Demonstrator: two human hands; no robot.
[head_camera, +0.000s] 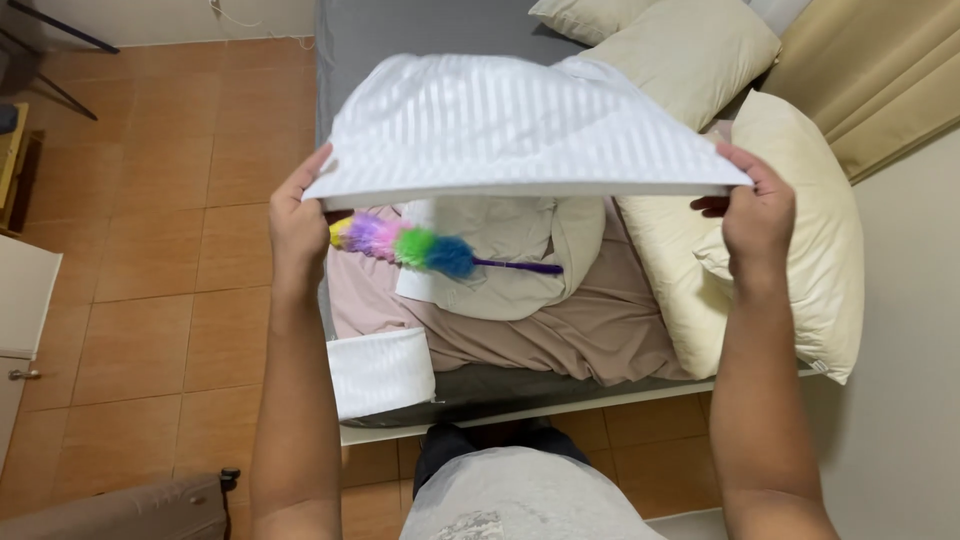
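You hold a white striped pillowcase (520, 125) up in the air above the bed (420, 30), stretched flat between your two hands. Your left hand (297, 225) grips its left corner, with the fingers closed around the edge and the thumb side turned toward you. Your right hand (755, 215) grips the right corner in the same way; the fingers (712, 205) curl under the cloth and pinch it. Both arms reach forward and upward, almost straight, at nearly the same height, so the lower edge of the pillowcase runs level.

Under the pillowcase, on the bed, lies a feather duster (420, 245) with yellow, purple, pink, green and blue fluff and a purple handle. It rests on a crumpled cream cloth (510, 270), which lies on a brownish sheet (560, 340). Near the bed's front edge sits a folded white cloth (380, 372). To the right, several cream pillows (790, 240) are piled against the wall, and two more lie at the far end of the bed. The floor (150, 300) has orange-brown tiles.
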